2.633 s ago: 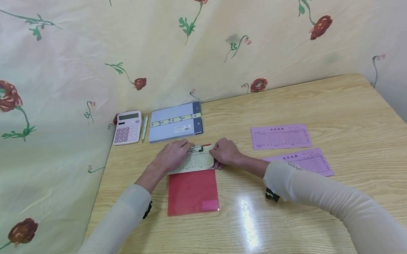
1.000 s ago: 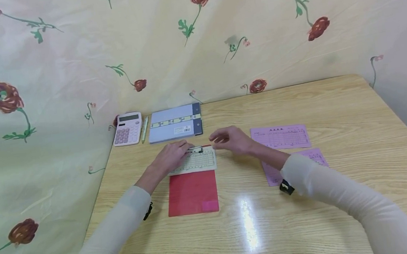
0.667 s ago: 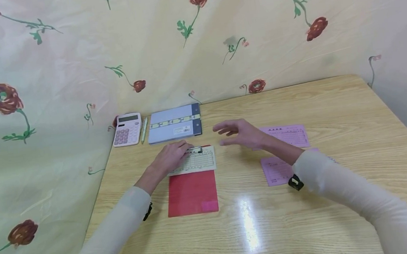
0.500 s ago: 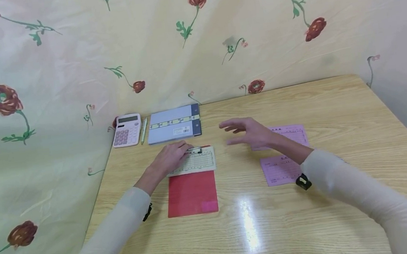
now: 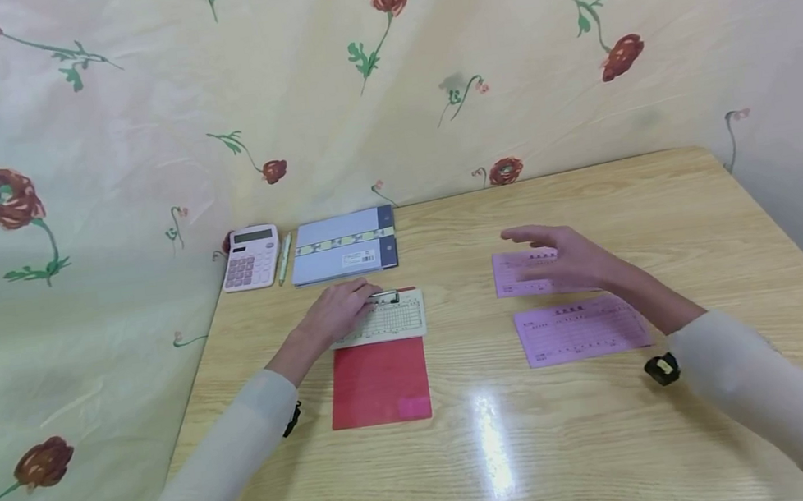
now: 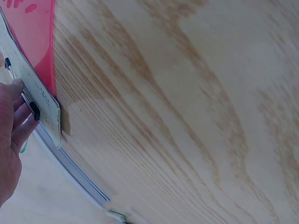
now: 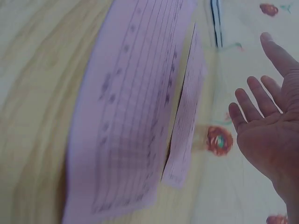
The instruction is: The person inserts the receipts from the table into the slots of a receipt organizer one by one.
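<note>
My left hand (image 5: 337, 311) grips the metal clip (image 5: 388, 296) at the top of a red clipboard (image 5: 376, 386), thumb and fingers around it in the left wrist view. Under the clip lies a pale printed form (image 5: 403, 318), covering the clipboard's upper part. My right hand (image 5: 575, 262) hovers with fingers spread over the farther purple form (image 5: 510, 275), hiding part of it, and holds nothing. Closer to me lies a second purple form (image 5: 575, 336). In the right wrist view, both the nearer form (image 7: 124, 107) and the farther form (image 7: 187, 109) lie beside the raised palm.
Along the back left of the wooden table (image 5: 499, 454) are a pink calculator (image 5: 249, 258), a pen (image 5: 285, 258) and a blue binder (image 5: 342, 246). Flowered cloth (image 5: 323, 86) hangs behind the table and down its left side.
My right hand let go of the pale form's right edge, opened, and moved right to above the purple forms. The form now lies flat. The left hand stays at the clip.
</note>
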`<state>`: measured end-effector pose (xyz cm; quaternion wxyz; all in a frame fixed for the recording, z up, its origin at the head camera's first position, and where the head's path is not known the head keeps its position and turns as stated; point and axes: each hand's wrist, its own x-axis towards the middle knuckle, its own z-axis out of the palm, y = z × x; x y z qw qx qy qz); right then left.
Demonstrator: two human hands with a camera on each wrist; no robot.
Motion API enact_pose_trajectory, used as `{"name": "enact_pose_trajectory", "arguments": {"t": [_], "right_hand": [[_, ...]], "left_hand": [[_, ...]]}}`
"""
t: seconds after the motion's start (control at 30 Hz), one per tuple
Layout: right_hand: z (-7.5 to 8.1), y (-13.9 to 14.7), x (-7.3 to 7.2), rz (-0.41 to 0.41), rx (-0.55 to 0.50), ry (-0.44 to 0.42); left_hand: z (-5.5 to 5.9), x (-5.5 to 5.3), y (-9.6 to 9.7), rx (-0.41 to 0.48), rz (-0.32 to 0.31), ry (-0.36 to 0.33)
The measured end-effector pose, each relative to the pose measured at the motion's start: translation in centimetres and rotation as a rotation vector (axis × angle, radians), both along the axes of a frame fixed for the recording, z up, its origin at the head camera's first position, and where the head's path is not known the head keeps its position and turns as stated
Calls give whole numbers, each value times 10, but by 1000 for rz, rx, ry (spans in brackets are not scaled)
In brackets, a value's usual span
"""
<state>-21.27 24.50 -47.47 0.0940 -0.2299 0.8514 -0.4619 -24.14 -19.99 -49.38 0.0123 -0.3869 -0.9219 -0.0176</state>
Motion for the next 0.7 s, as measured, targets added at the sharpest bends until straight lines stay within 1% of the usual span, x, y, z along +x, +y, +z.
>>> {"name": "enact_pose_trajectory", "arguments": {"t": [0.17,0.4,0.57,0.7], "right_hand": [[-6,33,6,-62,30,10],[-15,69,13,-164,62,-15],[-25,84,13,-186,88,13],[-31,89,11,-205,112,27]], "left_hand": [[1,0,-1,3,-4,6],[1,1,0,6,-1,4],[1,1,0,9,-2,5],[2,1,0,7,0,3]]}}
